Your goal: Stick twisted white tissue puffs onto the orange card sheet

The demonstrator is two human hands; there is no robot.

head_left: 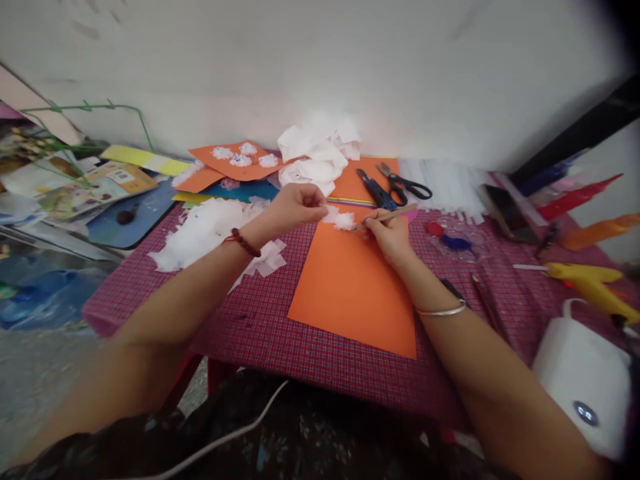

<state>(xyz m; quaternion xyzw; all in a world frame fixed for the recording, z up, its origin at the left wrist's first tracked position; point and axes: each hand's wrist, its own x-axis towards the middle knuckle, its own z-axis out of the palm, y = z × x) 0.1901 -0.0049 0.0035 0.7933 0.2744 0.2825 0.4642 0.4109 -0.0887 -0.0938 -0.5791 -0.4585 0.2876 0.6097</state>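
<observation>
An orange sheet of paper (355, 287) lies on the table in front of me. My left hand (305, 203) is closed in a pinch over its far left corner, on a small piece of white tissue paper (329, 214). Right beside that, a fluffy white tuft (345, 221) sits at the far part of the sheet. My right hand (389, 237) grips a thin pale stick (397, 213), its lower tip close to the tuft. Whether the tip touches the tuft I cannot tell.
Left are cut white tissue pieces (200, 230) and orange sheets with white tufts (250, 167). Crumpled tissue (317, 157) and black scissors (407, 187) lie behind. To the right are a phone (507, 210), a yellow glue gun (585, 277) and a white device (583, 373).
</observation>
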